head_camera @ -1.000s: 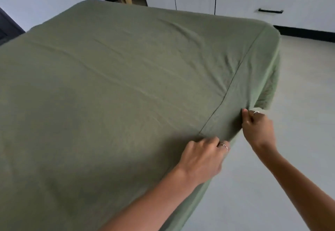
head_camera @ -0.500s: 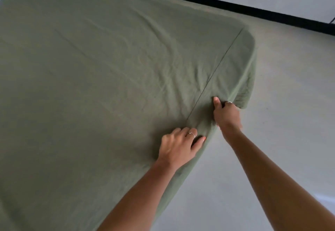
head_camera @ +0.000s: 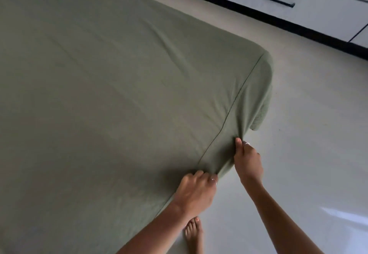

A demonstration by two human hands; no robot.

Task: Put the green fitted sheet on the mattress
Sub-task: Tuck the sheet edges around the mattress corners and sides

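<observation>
The green fitted sheet (head_camera: 119, 94) is lying across the whole top of the mattress, which is staying hidden beneath it. Your left hand (head_camera: 197, 192) is now curling its fingers into the cloth at the near edge, where half a second ago they were lying flatter on top. Your right hand (head_camera: 247, 160) is pinching the side panel just beside the seam (head_camera: 229, 114), thumb up, and has been sliding along the edge towards your left. The far corner (head_camera: 262, 86) is sitting wrapped. You are probably drawing this side down, 1 of the last tucks.
</observation>
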